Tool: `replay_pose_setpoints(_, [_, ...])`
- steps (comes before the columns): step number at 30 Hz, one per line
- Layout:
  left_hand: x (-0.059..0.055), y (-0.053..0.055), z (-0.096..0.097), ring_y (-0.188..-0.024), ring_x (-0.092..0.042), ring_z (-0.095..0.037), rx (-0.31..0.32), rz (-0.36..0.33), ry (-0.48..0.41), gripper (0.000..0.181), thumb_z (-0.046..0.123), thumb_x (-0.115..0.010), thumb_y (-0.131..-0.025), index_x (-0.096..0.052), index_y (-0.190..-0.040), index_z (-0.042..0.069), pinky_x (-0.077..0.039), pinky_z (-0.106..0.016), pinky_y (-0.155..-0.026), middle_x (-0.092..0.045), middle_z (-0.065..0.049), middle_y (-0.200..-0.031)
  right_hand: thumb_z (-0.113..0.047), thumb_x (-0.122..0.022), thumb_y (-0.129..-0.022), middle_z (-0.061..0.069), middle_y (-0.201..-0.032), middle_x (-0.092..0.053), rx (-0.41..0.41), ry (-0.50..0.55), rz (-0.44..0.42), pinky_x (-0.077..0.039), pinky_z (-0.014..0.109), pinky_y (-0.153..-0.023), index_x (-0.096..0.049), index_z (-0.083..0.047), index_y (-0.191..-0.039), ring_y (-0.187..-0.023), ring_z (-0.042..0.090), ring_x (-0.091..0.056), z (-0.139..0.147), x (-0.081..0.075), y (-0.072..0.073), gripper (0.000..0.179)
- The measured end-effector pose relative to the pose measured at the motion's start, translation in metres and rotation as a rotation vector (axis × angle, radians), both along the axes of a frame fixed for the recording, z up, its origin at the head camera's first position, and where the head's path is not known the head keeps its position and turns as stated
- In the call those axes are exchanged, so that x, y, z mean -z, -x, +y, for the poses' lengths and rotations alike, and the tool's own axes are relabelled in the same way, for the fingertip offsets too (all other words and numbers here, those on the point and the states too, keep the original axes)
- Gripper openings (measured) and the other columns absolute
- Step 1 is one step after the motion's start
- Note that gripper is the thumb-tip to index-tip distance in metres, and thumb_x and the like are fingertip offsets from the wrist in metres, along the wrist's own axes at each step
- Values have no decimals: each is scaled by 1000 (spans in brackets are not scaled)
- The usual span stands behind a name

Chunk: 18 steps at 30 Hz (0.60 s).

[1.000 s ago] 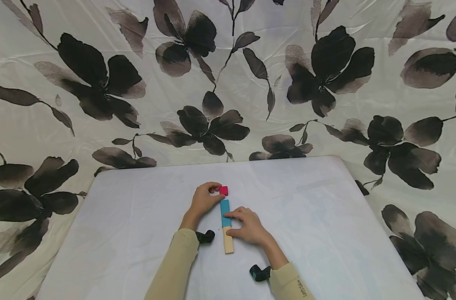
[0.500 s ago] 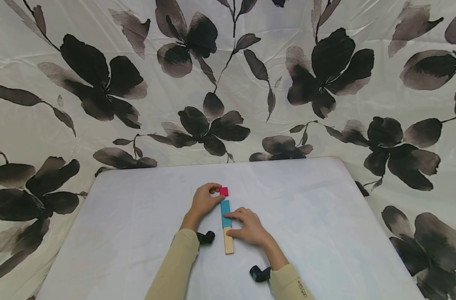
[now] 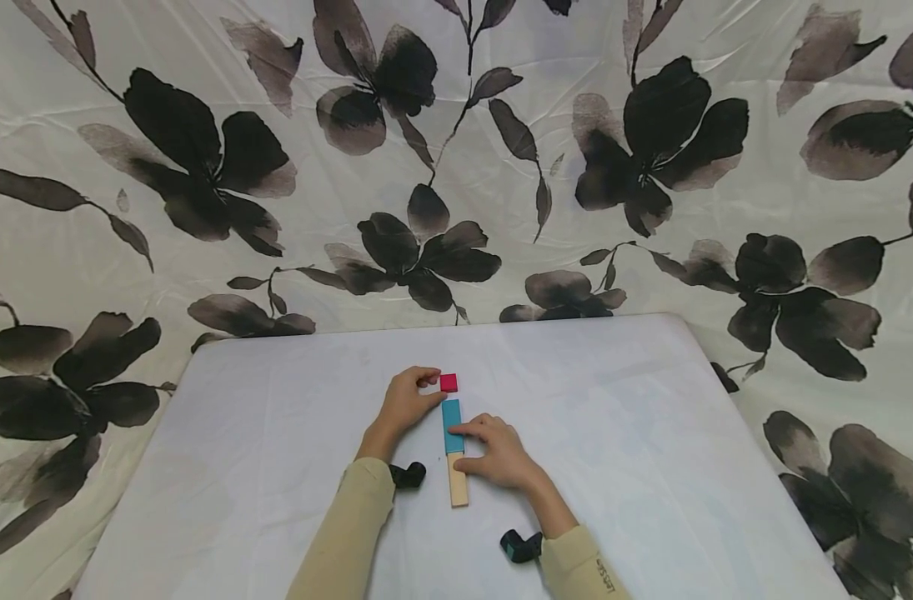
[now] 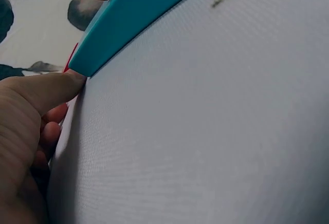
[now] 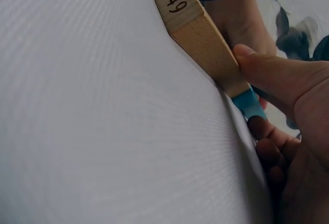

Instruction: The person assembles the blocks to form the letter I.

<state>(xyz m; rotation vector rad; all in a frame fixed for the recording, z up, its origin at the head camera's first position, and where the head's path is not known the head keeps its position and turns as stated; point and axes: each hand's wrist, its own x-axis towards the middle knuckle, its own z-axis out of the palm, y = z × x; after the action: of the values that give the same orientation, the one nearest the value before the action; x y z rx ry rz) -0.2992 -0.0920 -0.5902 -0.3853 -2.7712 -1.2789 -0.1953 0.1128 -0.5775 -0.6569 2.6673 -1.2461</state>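
Observation:
A red cube, a blue block and a bare wooden block stand in a line on the white table, the cube farthest. A narrow gap parts the cube from the blue block, which meets the wooden one end to end. My left hand pinches the cube by its left corners, and in the left wrist view the thumb lies at the blue block's end. From the right, my right hand rests its index finger across the blue block and its thumb on the wooden block.
The wooden block's near end bears the number 49 in the right wrist view. A white cloth covers the table, and a flower-printed curtain hangs behind its far edge. Black cameras sit at both wrists.
My left hand has drawn back slightly to the left, its thumb sliding toward the cube's near left corner. The right hand and the blocks keep their places.

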Motion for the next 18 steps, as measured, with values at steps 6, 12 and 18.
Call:
replay_pose_setpoints(6, [-1,-1,0,-90,-56,-20,-5,-21,36,40,19,-81,-80,-69,-116,5,-48,-38,-81,-65,-3,-98,-31,-78,-83,-4,-110,-56,0,-3,-3,-36,39,-87,-65,-23,-128,-104,16,-48,0,0,1,48])
replay_pose_setpoints(12, [-1,-2,2,-90,-56,-20,-15,-28,49,39,20,-80,-81,-70,-116,6,-48,-38,-82,-65,-3,-99,-31,-78,-83,-3,-110,-56,-5,8,10,-37,38,-85,-65,-21,-127,-102,16,-49,1,0,0,48])
replay_pose_setpoints(18, [-1,-1,2,-90,-55,-19,-15,-31,52,39,20,-80,-81,-70,-116,7,-47,-38,-81,-64,-2,-99,-31,-78,-82,-2,-110,-56,-3,10,16,-37,39,-84,-65,-21,-127,-101,17,-49,0,-1,0,47])
